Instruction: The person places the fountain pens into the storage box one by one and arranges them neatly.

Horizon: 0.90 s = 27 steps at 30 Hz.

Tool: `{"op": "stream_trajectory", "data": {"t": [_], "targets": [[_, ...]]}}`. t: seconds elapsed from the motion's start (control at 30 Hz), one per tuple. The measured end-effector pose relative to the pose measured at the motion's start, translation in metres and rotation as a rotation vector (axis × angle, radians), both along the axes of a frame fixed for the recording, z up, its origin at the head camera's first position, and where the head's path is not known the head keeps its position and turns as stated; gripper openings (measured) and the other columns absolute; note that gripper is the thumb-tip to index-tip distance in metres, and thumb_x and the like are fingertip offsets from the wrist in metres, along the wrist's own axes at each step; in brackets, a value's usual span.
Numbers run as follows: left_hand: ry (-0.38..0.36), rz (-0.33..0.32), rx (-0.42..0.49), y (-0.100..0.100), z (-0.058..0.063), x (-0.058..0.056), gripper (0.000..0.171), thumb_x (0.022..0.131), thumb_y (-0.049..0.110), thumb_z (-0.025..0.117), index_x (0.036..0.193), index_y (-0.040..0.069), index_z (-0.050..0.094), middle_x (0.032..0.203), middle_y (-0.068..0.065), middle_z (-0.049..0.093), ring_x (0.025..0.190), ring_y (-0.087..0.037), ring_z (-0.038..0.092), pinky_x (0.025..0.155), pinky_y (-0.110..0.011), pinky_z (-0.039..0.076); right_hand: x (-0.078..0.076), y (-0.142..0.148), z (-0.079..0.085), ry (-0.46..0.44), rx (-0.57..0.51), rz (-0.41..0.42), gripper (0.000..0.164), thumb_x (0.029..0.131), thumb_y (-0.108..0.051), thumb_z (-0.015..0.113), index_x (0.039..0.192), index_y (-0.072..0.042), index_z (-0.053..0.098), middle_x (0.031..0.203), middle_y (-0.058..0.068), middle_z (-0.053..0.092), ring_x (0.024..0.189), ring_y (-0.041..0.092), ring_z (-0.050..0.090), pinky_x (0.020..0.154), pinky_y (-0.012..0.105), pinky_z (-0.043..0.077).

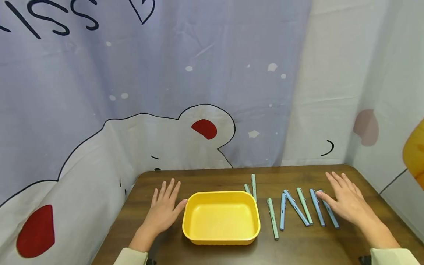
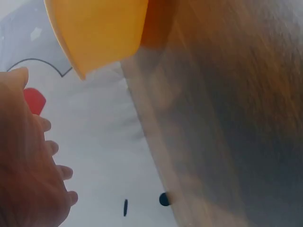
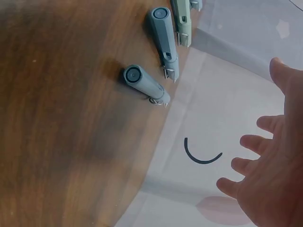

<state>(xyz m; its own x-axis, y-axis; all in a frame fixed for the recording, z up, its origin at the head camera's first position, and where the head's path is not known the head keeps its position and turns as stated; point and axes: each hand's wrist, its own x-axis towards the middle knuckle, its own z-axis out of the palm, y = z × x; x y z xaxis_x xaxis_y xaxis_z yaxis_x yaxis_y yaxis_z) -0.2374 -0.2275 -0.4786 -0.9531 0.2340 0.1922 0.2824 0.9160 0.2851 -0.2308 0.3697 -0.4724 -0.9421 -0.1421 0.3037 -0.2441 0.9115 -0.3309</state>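
A yellow rectangular tray (image 1: pixel 221 242) stands on the wooden table, its inside bare. Just left of it, my left hand (image 1: pixel 163 211) has its fingers spread and holds nothing; whether the thumb touches the rim I cannot tell. To the tray's right lie several pens, among them a pale green pen (image 1: pixel 273 219), a blue pen (image 1: pixel 283 211) and another green pen (image 1: pixel 304 206). Two green pens, one of them this pen (image 1: pixel 254 187), lie behind the tray, partly hidden by it. My right hand (image 1: pixel 350 202), fingers straight and holding nothing, is beside the rightmost blue pen (image 1: pixel 330 211).
The brown wooden table (image 1: pixel 198 255) ends at a patterned cloth (image 1: pixel 212 73) hanging behind it. More cloth (image 1: pixel 397 158) hangs along the right side. The blue pens' ends (image 3: pixel 134 74) appear close in the right wrist view.
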Motion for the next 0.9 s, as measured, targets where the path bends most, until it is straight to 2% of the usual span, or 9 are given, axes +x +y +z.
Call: {"op": "stream_trajectory", "data": {"t": [0.3,0.53,0.9], "targets": [[0.038,-0.038,-0.022,0.014,0.002,0.010,0.076,0.105,0.060,0.039,0.163,0.016,0.021,0.170,-0.009,0.010,0.156,-0.037,0.004,0.120,-0.066,0.003,0.003,0.006,-0.001,-0.073,-0.039,-0.029,0.085,0.103,-0.047,0.055,0.158,0.006,0.019,0.153,0.042,0.025,0.136,0.066,0.020,0.099,0.083,0.019],[0.049,-0.088,-0.034,0.024,-0.001,0.018,0.075,0.104,0.057,0.044,0.163,0.016,0.021,0.169,-0.010,0.012,0.156,-0.037,0.006,0.120,-0.067,0.006,0.005,0.013,-0.012,-0.153,-0.071,-0.039,0.084,0.105,-0.045,0.053,0.152,0.017,0.021,0.144,0.049,0.030,0.126,0.071,0.026,0.097,0.081,0.025],[0.064,-0.099,-0.056,0.034,-0.011,0.026,0.076,0.103,0.054,0.050,0.162,0.015,0.026,0.169,-0.009,0.017,0.154,-0.040,0.013,0.120,-0.066,0.011,0.001,0.021,-0.022,-0.256,-0.060,-0.076,0.081,0.106,-0.041,0.052,0.144,0.025,0.026,0.137,0.055,0.030,0.122,0.071,0.032,0.096,0.078,0.032]]}}
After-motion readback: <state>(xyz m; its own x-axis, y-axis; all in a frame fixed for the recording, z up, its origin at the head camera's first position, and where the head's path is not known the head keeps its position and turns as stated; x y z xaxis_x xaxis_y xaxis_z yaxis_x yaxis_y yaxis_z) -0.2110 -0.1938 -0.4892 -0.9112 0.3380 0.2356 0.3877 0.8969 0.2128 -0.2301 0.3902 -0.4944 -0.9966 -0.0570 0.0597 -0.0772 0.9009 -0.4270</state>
